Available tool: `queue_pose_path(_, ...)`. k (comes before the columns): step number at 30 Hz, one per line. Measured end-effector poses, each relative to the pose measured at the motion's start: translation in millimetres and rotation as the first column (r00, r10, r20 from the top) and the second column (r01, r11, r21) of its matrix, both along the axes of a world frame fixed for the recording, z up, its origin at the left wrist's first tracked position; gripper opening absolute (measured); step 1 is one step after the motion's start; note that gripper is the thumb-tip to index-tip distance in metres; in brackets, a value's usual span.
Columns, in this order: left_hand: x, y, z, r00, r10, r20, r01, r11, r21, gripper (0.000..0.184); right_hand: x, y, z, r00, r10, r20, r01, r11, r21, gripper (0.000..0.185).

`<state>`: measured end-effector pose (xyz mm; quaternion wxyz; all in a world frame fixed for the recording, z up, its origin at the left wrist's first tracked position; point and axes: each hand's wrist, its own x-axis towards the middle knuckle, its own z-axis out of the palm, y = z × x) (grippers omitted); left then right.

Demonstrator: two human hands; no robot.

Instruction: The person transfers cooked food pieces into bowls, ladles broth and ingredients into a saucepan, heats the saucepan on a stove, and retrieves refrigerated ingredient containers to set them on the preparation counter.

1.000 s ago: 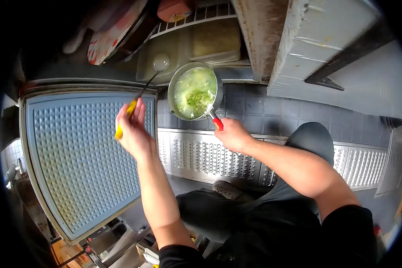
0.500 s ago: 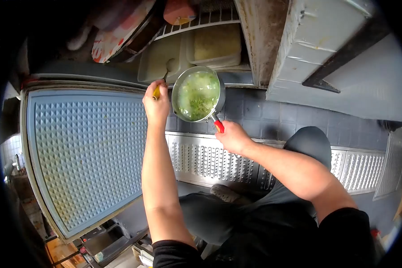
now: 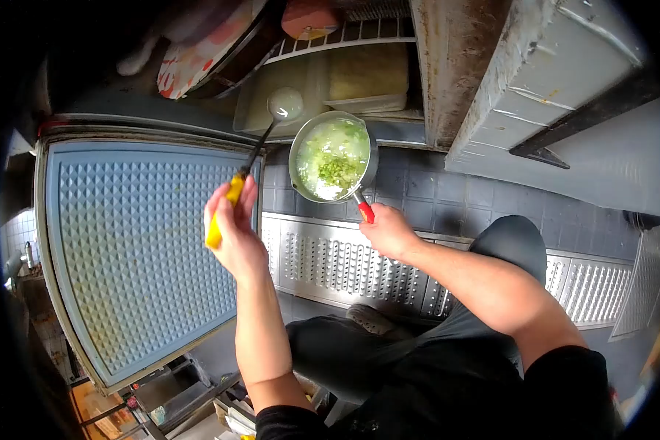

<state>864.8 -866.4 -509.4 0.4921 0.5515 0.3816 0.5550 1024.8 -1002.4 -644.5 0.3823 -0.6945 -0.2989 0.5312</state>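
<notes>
My left hand (image 3: 237,231) is closed around the yellow handle of a ladle (image 3: 284,105). The ladle's bowl, holding something pale, hangs over a plastic tub (image 3: 260,103) of whitish contents at the cabinet's opening. With my right hand (image 3: 390,232) I grip the red handle of a metal saucepan (image 3: 372,158). Cloudy liquid and chopped greens (image 3: 337,165) fill much of the pan, held roughly level beside the ladle's bowl. Behind the pan, a second plastic container (image 3: 367,77) with pale yellowish contents sits inside the cabinet.
An open door (image 3: 147,257) with a blue studded inner panel stands at the left. A white wire shelf (image 3: 345,40) runs above the containers. A grey panel (image 3: 543,88) rises at the right. Perforated metal drain covers (image 3: 345,257) lie across the tiled floor below the pan.
My left hand has moved down and left. The ladle has turned, so its bowl shows higher and clear of my hand. The saucepan has shifted slightly right, its greens more bunched and visible.
</notes>
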Motion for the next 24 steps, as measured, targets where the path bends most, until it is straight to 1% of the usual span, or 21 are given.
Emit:
queue_pose_path(1, -2.3, -13.9, -1.6, 0.998, -0.019, -0.067, 0.022, 0.999, 0.048, 0.03, -1.0, -0.3, -0.3, 1.0, -0.006, -0.008, 0.006, 1.0, -0.003, 0.019)
queue_pose_path(3, -15.0, -34.0, -16.0, 0.958, -0.047, -0.282, 0.092, 0.985, 0.149, 0.029, -2.4, -1.7, -1.4, 0.999, -0.013, -0.032, 0.012, 1.0, -0.018, 0.019)
queue_pose_path(4, -18.7, -39.6, -20.1, 0.934, -0.083, -0.347, 0.162, 0.965, 0.206, 0.03, -2.4, -2.8, 0.3, 0.999, -0.014, -0.036, 0.013, 1.0, -0.021, 0.018)
queue_pose_path(5, -20.8, -47.4, -24.1, 0.932, -0.085, -0.352, 0.168, 0.962, 0.214, 0.03, -2.3, -4.3, 2.3, 0.997, -0.026, -0.07, 0.024, 0.999, -0.022, 0.016)
queue_pose_path(7, -17.4, -58.1, -29.2, 0.99, -0.075, -0.12, 0.085, 0.993, 0.081, 0.032, -1.8, -7.2, 7.8, 0.989, -0.047, -0.137, 0.044, 0.999, -0.024, 0.014)
queue_pose_path(10, -14.3, -51.1, -16.6, 0.987, 0.043, 0.153, -0.014, 0.983, -0.186, 0.034, 0.9, -11.9, 16.6, 0.986, -0.062, -0.154, 0.055, 0.997, -0.053, 0.013)
queue_pose_path(13, -11.3, -28.4, -11.5, 0.964, 0.084, 0.252, -0.021, 0.97, -0.241, 0.035, 2.1, -15.4, 15.7, 0.983, -0.071, -0.168, 0.059, 0.996, -0.072, 0.013)
queue_pose_path(17, 5.3, 13.8, -14.9, 0.981, 0.068, 0.182, -0.054, 0.996, -0.077, 0.034, 0.3, -20.7, 14.1, 0.972, -0.112, -0.208, 0.099, 0.992, -0.073, 0.012)
queue_pose_path(19, 13.6, 37.5, -25.5, 0.997, 0.023, -0.072, -0.018, 0.997, 0.069, 0.024, -0.1, -23.7, 15.4, 0.966, -0.138, -0.219, 0.124, 0.99, -0.073, 0.012)
queue_pose_path(20, 3.0, 59.4, -41.2, 0.896, -0.035, -0.443, 0.172, 0.946, 0.273, 0.023, -0.8, -25.2, 14.8, 0.965, -0.148, -0.215, 0.135, 0.988, -0.075, 0.012)
queue_pose_path(21, -2.6, 77.4, -37.6, 0.507, 0.274, -0.817, 0.53, 0.648, 0.547, 0.03, -2.3, -26.6, 12.8, 0.964, -0.159, -0.212, 0.145, 0.986, -0.078, 0.012)
queue_pose_path(23, 12.6, 65.7, -34.8, 0.247, 0.363, -0.899, 0.626, 0.648, 0.434, 0.034, -2.9, -26.3, 9.8, 0.966, -0.182, -0.185, 0.17, 0.982, -0.078, 0.013)
queue_pose_path(24, 16.5, 65.9, -36.2, 0.312, 0.348, -0.884, 0.638, 0.613, 0.466, 0.034, -4.7, -27.6, 8.4, 0.966, -0.199, -0.167, 0.188, 0.979, -0.082, 0.013)
